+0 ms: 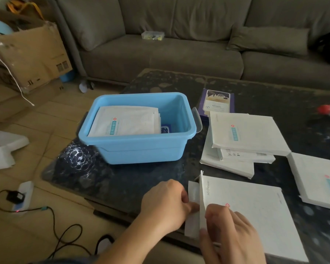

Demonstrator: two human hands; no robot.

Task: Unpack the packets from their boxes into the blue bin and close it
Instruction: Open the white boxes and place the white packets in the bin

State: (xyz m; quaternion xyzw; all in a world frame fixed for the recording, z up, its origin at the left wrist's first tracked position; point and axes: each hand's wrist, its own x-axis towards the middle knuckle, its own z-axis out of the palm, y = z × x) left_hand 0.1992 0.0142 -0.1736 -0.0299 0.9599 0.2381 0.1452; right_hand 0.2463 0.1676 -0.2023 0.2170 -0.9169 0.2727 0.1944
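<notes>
An open blue bin (pixel 141 147) stands on the dark table (pixel 255 88) with several white packets (pixel 126 121) stacked inside it. A white box (pixel 255 214) lies at the table's near edge. My left hand (pixel 166 202) pinches the flap at the box's open left end. On the box's near left corner lies my right hand (pixel 231 233), gripping its edge. More white boxes (pixel 244 134) are piled to the right of the bin, and another white box (pixel 318 180) lies at the far right. No lid for the bin is in view.
A purple box (pixel 215 101) lies behind the pile. A red-capped bottle (pixel 328 109) lies at the right edge. A dark patterned object (pixel 76 159) sits beside the bin. A grey sofa (pixel 179 44) is behind; cardboard boxes (pixel 27 54) and a power strip (pixel 21 197) are on the floor.
</notes>
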